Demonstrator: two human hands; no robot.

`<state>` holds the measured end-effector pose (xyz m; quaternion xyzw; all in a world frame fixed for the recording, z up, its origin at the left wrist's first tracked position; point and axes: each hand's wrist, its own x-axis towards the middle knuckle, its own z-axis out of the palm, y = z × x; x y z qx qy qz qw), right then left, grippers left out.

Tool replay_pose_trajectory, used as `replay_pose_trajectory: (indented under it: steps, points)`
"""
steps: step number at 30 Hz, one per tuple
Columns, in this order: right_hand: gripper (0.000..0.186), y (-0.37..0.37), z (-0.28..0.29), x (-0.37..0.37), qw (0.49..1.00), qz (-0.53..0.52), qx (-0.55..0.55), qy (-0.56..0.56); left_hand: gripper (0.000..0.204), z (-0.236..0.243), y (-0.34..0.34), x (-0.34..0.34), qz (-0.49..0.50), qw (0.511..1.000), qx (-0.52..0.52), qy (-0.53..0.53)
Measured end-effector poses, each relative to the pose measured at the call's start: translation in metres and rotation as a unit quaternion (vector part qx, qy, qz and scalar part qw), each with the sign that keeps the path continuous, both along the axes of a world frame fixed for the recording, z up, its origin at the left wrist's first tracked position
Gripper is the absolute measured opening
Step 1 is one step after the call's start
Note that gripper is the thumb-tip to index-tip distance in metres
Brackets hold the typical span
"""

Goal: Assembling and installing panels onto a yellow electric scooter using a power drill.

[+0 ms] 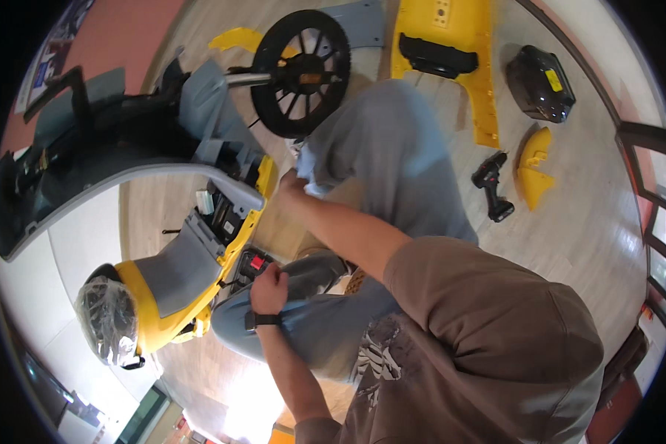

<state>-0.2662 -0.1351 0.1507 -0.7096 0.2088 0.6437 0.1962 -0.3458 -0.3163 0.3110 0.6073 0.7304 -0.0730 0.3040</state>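
Note:
My left hand (268, 290), with a dark watch at the wrist, is closed over my bent knee, its fingers curled. Whatever it may hold is too small to make out. Just beyond it is a black tray or case (250, 272) with a red piece (257, 262) in it. My right hand (292, 186) is closed beside my other lower leg, close to the yellow edge of a partly dismantled scooter (189, 274). Its fingertips are hidden. Dark open parts (228, 220) of the scooter show between its grey panels, and clear plastic wrap (107, 322) covers one rounded end.
A black spoked wheel (301, 74) stands beyond my knee. On the wooden floor to the right lie a cordless drill (492, 185), a curved yellow panel (534, 169) and a glossy black shell (540, 83). A long yellow panel (451, 18) with a black insert lies at the far side.

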Motion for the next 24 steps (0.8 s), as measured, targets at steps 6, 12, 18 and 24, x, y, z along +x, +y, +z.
replay_pose_trajectory:
  steps: [6, 12, 18, 24]
  points:
    - [0.027, -0.06, 0.123, -0.003, 0.869, 0.034, 0.325, 0.371, 0.028, -0.019, 0.016, -0.032, -0.052, 0.995, -0.071, -0.048]
    - [0.018, -0.065, 0.248, 0.228, 0.527, 0.362, 0.608, 0.471, 0.034, -0.035, 0.021, -0.032, -0.136, 0.986, -0.063, 0.069]
    - [0.028, -0.096, 0.084, 0.5, 0.766, 0.404, 0.438, 0.242, 0.036, -0.04, 0.016, -0.021, -0.142, 0.971, -0.151, 0.121]
    - [0.043, -0.235, -0.11, 0.582, 0.747, 0.529, 0.065, -0.399, 0.035, -0.056, -0.002, -0.011, -0.122, 0.966, -0.211, 0.083]
